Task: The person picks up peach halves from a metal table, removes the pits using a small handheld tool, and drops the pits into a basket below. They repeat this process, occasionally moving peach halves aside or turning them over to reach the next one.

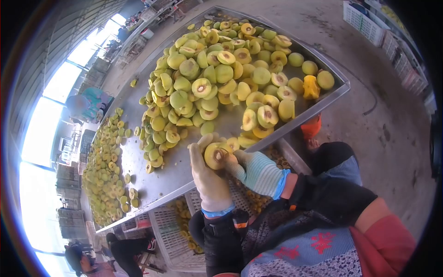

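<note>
My left hand (207, 177), in a cream glove, is closed around a yellow-green peach half (214, 157) just over the table's near edge. The cut face with its brown pit hollow is turned up. My right hand (262, 171), in a teal-and-white striped glove, presses its closed fingers against that cut face; whether a small tool is in them is hidden. More peach halves (233, 144) lie right behind both hands. A large heap of halved peaches (189, 99) covers much of the metal table (154, 187), several with pits showing.
A bright orange-yellow notched piece (311, 87) lies in the table's right corner. Another peach pile (104, 171) spreads along the left side. Below the edge stands a white plastic crate (168, 237) holding peach pieces. Other people (85, 106) sit around the left side; stacked crates (362, 23) stand at upper right.
</note>
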Motion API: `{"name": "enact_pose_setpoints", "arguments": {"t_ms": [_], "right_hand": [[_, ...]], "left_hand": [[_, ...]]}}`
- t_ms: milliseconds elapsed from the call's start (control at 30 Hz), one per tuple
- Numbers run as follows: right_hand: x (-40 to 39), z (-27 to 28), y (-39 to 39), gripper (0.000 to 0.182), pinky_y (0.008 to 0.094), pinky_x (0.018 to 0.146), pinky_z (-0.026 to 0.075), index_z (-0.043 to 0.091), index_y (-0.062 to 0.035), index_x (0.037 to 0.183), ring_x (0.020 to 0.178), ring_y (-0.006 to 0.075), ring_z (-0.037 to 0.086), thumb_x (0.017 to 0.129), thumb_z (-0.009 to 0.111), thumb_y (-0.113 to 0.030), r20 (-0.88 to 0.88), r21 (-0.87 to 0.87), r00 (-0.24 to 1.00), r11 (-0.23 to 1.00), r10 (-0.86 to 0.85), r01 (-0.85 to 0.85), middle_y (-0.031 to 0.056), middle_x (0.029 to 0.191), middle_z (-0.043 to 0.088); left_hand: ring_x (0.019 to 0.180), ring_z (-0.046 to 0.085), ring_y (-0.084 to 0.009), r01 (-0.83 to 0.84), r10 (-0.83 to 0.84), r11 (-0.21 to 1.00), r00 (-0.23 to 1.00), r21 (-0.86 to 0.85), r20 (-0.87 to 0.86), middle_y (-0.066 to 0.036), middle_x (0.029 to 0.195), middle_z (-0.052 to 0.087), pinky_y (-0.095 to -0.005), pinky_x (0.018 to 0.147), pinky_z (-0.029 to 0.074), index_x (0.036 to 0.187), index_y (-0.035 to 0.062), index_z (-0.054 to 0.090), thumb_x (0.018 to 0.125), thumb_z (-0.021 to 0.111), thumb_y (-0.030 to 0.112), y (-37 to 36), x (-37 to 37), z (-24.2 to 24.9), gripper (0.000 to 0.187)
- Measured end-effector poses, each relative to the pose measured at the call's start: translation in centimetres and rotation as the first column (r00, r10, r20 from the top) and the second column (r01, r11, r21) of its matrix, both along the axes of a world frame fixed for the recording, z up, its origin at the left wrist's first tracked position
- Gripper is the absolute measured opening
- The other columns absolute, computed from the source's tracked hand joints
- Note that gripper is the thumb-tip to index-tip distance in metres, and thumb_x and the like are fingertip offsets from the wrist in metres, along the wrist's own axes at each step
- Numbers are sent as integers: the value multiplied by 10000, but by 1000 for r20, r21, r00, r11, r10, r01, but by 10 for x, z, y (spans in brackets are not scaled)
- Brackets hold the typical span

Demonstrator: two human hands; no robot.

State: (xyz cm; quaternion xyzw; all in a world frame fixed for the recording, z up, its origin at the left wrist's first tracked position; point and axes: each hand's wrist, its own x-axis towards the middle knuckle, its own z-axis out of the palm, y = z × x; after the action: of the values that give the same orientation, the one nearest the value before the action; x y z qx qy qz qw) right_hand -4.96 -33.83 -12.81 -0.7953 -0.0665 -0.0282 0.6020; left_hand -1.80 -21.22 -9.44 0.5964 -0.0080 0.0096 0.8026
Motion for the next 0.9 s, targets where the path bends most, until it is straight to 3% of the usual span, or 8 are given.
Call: {"name": "enact_pose_setpoints", "arguments": {"t_ms": [33, 200, 433, 500, 600, 700, 800, 900], "right_hand": [[0, 1, 0, 453, 500, 660, 499, 650, 8, 978, 755, 457, 643, 1027, 501, -417, -7, 39, 1000, 999, 14, -14, 261, 771, 653], [-9, 1, 10, 436, 473, 705, 518, 656, 6, 1029, 820, 462, 649, 1026, 509, -404, 13, 273, 998, 960, 59, -60, 282, 846, 663], [-12, -10, 15, 415, 464, 740, 523, 648, 11, 1062, 865, 469, 652, 1029, 504, -377, -62, 238, 997, 970, 56, -40, 290, 874, 668], [-11, -15, 18, 422, 462, 741, 523, 647, 18, 1063, 865, 471, 650, 1031, 500, -376, -90, 264, 992, 962, 94, -67, 296, 869, 664], [-10, -22, 22, 442, 433, 756, 526, 652, 21, 1063, 821, 408, 673, 1043, 488, -389, -163, 311, 969, 942, 183, -125, 258, 873, 686], [-17, -20, 32, 460, 359, 773, 526, 663, 20, 1064, 808, 237, 663, 1057, 482, -403, -171, 514, 966, 854, 193, -80, 156, 882, 711], [-19, -27, 44, 461, 290, 791, 516, 667, 19, 1077, 857, 110, 596, 1059, 489, -406, -271, 800, 911, 599, 311, 33, 68, 924, 699], [-20, -25, 36, 457, 267, 785, 517, 663, 27, 1084, 872, 81, 585, 1058, 498, -398, -300, 690, 897, 723, 325, -31, 49, 938, 690]], "left_hand": [[1063, 614, -286, 2, -6, 997, 998, 77, 55, -160, 1194, 597, -408, 972, 511, 1281, -24, 513, 1064, 444, 430, -1, -2, 0, 508], [1036, 608, -293, -98, 99, 994, 995, -53, 32, -154, 1149, 593, -410, 950, 518, 1261, -42, 510, 1056, 454, 455, -5, -5, -3, 540], [892, 578, -231, -110, 89, 945, 993, -307, -80, -103, 968, 579, -386, 823, 513, 1011, 11, 573, 1019, 529, 466, -27, -15, 12, 458], [852, 584, -222, -165, 139, 950, 984, -267, -113, -97, 914, 587, -379, 799, 519, 978, 20, 578, 1021, 527, 450, -26, -13, 9, 436], [781, 588, -211, -199, 189, 975, 977, -101, -99, -94, 840, 594, -361, 748, 522, 935, 23, 587, 1025, 511, 432, -20, -10, 10, 426], [721, 585, -207, -259, 262, 965, 959, 43, -104, -102, 791, 600, -340, 699, 518, 898, 17, 598, 1027, 487, 425, -21, -12, 13, 442], [699, 580, -200, -290, 300, 952, 946, 95, -119, -111, 775, 608, -320, 677, 509, 876, 6, 611, 1025, 472, 430, -25, -14, 12, 470], [694, 575, -192, -298, 309, 949, 944, 108, -117, -111, 771, 612, -310, 666, 498, 881, -2, 621, 1028, 469, 439, -26, -16, 10, 488]]}}
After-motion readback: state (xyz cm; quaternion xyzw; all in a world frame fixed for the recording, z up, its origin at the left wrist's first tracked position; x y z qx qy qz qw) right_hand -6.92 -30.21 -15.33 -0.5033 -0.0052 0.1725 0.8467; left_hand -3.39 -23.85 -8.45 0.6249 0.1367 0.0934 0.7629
